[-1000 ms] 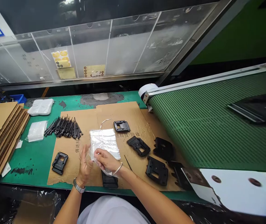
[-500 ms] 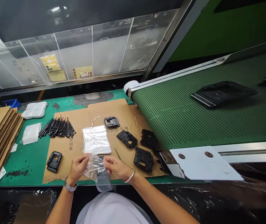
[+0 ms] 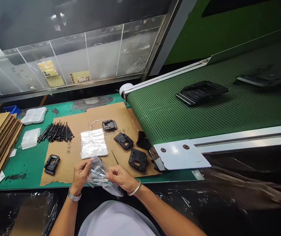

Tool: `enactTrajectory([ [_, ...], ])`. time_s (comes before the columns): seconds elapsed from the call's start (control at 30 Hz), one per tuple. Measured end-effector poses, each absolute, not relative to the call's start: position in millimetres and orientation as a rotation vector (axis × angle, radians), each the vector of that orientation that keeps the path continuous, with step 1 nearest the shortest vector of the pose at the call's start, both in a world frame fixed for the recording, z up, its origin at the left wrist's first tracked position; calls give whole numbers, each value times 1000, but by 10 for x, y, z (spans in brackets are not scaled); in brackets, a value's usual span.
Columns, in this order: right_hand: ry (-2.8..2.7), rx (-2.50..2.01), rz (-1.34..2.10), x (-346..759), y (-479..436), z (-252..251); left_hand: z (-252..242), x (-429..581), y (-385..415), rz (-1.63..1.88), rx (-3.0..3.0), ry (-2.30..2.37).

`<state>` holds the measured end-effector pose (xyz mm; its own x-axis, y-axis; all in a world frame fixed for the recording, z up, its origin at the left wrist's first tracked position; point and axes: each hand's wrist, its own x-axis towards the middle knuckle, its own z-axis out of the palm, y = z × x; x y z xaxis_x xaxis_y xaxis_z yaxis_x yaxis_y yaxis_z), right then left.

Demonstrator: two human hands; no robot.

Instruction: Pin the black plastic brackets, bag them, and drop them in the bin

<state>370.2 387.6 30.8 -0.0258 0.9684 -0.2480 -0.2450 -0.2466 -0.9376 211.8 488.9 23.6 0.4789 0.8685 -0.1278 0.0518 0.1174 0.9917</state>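
We pinch a clear plastic bag (image 3: 101,175) between both hands, left hand (image 3: 80,173) and right hand (image 3: 120,177) fingers closed on it, just before the bag stack (image 3: 93,147)

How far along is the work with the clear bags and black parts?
Done: nothing clearly finished shows. In hand: the left hand and right hand hold one clear bag at the bench edge; its contents are unclear. Left: several loose black parts lie on the cardboard beside the stack of bags, and more black pieces lie on the conveyor.
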Motion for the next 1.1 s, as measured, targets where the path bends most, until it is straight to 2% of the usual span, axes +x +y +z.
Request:
enactTrajectory([
  [0.13,-872,-1144,1563,3702,3753,331,240,2080,4735,724,1197,892],
  [0.3,-1019,-1166,1537,3665,3619,332,363,2023,4582,670,1534,959],
  [0.47,-972,-1131,1511,3589,3537,369,437,2050,4355,1132,1799,1281],
  [0.5,-962,-1142,1491,3579,3528,382,450,2061,4300,1120,1764,1287],
  [0.63,-1021,-1331,1313,3545,3522,422,519,2126,4111,611,1430,881],
  [0.7,-1158,-1455,1180,3515,3544,428,535,2159,4065,499,1260,770],
  [0.83,-1255,-1443,1167,3410,3666,398,451,2134,4130,609,925,756],
  [0.97,-871,-1339,1310,3270,3913,289,292,1943,4374,787,466,849],
  [1.1,-551,-1401,1136,3115,4219,141,194,1724,4577,878,269,901],
])
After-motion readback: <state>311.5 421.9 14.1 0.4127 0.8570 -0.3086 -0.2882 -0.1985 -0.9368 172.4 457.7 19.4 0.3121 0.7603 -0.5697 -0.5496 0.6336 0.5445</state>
